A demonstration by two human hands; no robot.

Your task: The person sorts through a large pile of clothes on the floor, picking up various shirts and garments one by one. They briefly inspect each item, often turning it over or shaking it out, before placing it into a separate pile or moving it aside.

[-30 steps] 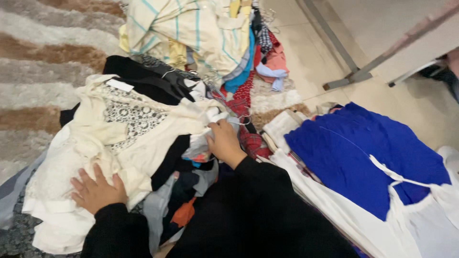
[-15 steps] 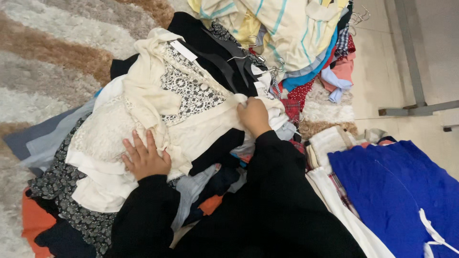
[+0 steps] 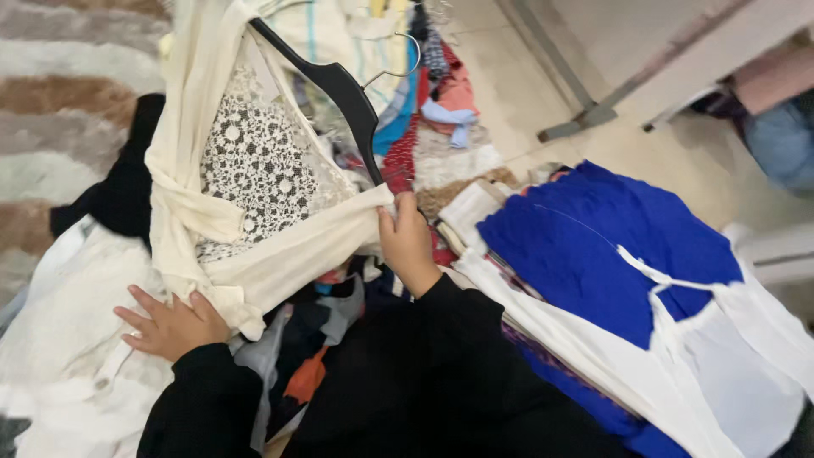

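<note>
Garment: cream top with a white crochet-lace panel, hung on a black plastic hanger with a metal hook; lifted clear of the pile, tilted, hanger end uppermost toward the top of the view.
Right hand: grip closed, fingers pinching the cream top's lower right edge, just below the lower end of the hanger.
Left hand: fingers spread and flat, pressing the cream top's bunched lower left hem; grip not closed around anything.
Sleeves: both arms in black fabric.
Beneath the hands: mixed heap of clothes in black, grey and orange, on the floor.
Left of heap: white garment lying flat, partly under the left hand.
Behind the top: pale striped fabric and a tangle of red, blue and pink clothes.
Right of the right hand: bright blue garment spread over white cloth with straps.
Floor covering: shaggy rug in brown, grey and cream bands.
Upper right: beige tiled floor; grey metal frame foot.
</note>
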